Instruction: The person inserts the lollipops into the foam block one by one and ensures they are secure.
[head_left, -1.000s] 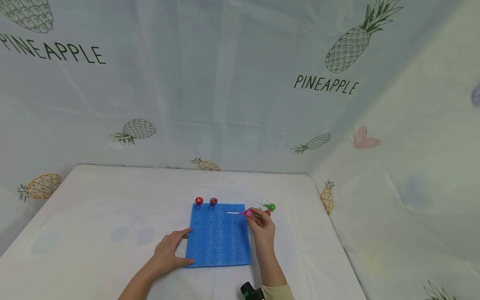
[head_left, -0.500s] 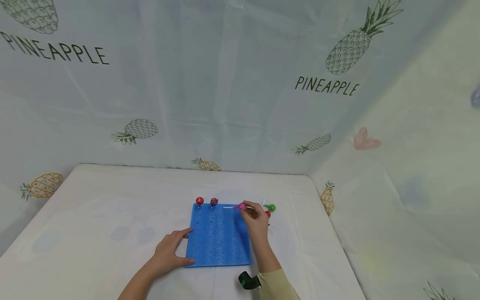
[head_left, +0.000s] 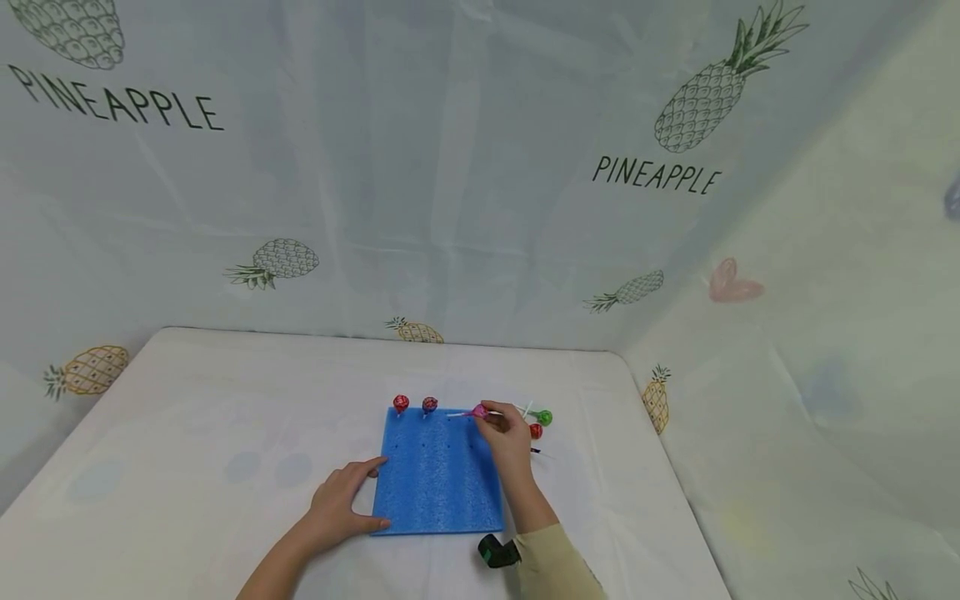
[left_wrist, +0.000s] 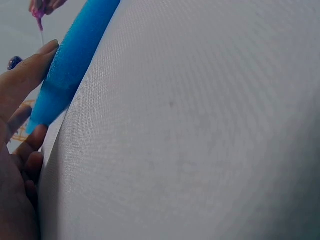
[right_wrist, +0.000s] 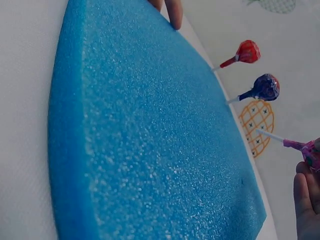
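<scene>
A blue foam board (head_left: 438, 487) with small holes lies flat on the table. My left hand (head_left: 333, 504) rests at its left edge, thumb and forefinger spread apart on the foam. Between the thumb and fingertips of my right hand (head_left: 512, 442) is a pink-wrapped lollipop (right_wrist: 311, 154), pinched by its head with the white stick pointing left. The stick overlaps the board's far edge in the head view. A red lollipop (right_wrist: 248, 51) and a dark blue and red lollipop (right_wrist: 266, 88) stand upright in the far row, to the left of the pink one.
Right of the board, partly behind my right hand, lie a green lollipop (head_left: 544, 417) and another red lollipop (head_left: 536, 431) with white sticks. A black device (head_left: 498, 552) sits at my right wrist. Pineapple-printed cloth (head_left: 450, 208) hangs beyond the table.
My right hand has moved left and slightly away from me with the pink lollipop, from the board's right side to over its far row. My left hand has stayed put.
</scene>
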